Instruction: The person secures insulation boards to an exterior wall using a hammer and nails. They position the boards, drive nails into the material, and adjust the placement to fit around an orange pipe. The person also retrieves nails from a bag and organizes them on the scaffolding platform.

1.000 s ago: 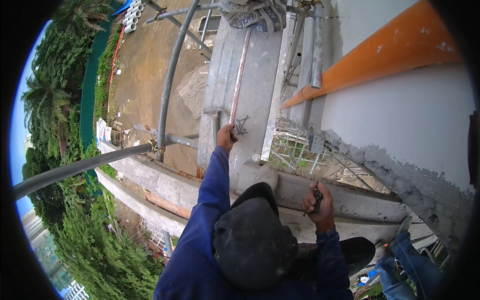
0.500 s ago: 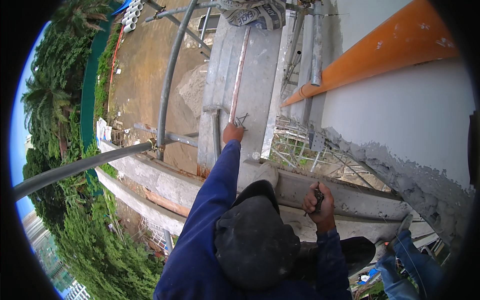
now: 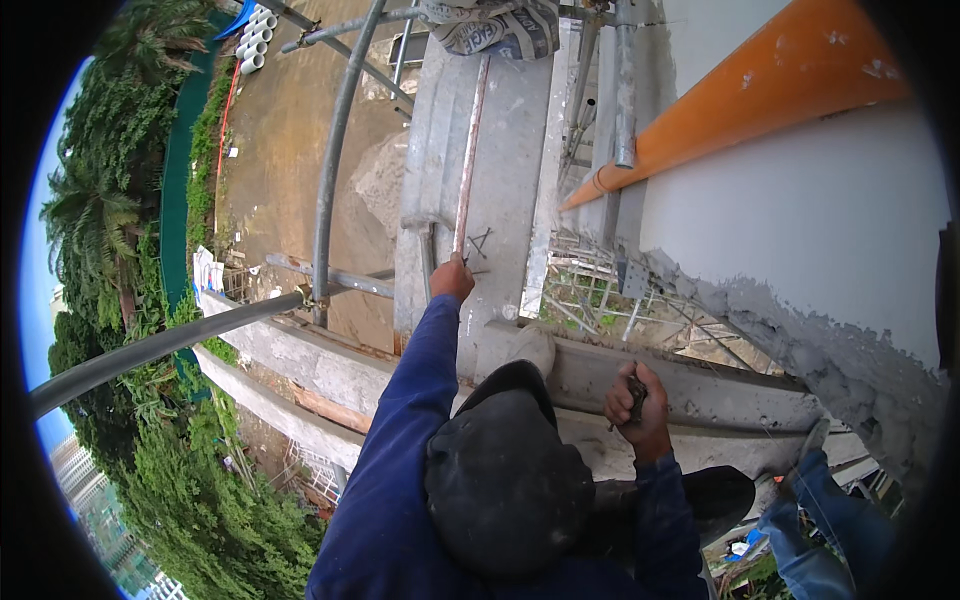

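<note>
Reaching with the left hand [image 3: 453,281] beside the hammer [image 3: 428,246], near a pale rod [image 3: 473,150] and thin nails [image 3: 481,240] to its right; cannot tell whether gripping. Clutching a small dark object [image 3: 637,392] in the right hand [image 3: 651,412], well right of the hammer.

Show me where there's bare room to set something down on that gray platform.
On the gray platform, the widest bare patch lies right of the long rod, between the sack and the nail-like pieces. A narrower strip runs left of the rod, beyond the hammer-shaped tool. It's crowded around the left hand: tool, rod end and pieces.
</note>
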A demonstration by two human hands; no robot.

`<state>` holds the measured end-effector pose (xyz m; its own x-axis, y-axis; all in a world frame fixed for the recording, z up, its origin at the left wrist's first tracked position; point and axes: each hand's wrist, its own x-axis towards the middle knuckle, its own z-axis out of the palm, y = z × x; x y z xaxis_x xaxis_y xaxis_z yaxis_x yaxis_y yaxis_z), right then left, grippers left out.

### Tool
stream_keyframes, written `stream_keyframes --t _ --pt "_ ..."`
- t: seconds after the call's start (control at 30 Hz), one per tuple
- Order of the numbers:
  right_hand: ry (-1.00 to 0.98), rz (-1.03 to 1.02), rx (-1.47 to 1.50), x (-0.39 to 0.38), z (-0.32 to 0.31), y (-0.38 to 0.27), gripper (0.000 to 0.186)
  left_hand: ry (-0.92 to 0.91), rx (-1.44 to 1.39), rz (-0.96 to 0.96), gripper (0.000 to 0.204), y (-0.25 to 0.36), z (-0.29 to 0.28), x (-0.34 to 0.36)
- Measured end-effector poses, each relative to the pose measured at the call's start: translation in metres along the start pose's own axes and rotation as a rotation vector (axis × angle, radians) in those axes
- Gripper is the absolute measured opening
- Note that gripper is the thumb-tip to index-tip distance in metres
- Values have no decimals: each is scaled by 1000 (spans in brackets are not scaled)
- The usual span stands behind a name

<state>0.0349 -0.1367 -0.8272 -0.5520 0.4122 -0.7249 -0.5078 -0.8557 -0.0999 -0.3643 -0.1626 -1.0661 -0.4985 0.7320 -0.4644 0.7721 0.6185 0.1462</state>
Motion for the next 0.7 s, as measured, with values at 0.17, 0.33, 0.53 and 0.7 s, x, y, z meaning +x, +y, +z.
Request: stream_keyframes --t 0.17,0.33,0.53,0.7 --pt "71 4 -52 1 -4 -3 32 -12 160 223 10 5 8 -15" --pt "85 27 -38 1 -1 -6 32 -74 246 338 8 8 7 -9" --pt "76 11 -47 3 3 -4 32 -87 261 303 8 9 13 -20" --pt "78 13 -59 5 3 -1 31 -86 228 356 11 8 11 -18"
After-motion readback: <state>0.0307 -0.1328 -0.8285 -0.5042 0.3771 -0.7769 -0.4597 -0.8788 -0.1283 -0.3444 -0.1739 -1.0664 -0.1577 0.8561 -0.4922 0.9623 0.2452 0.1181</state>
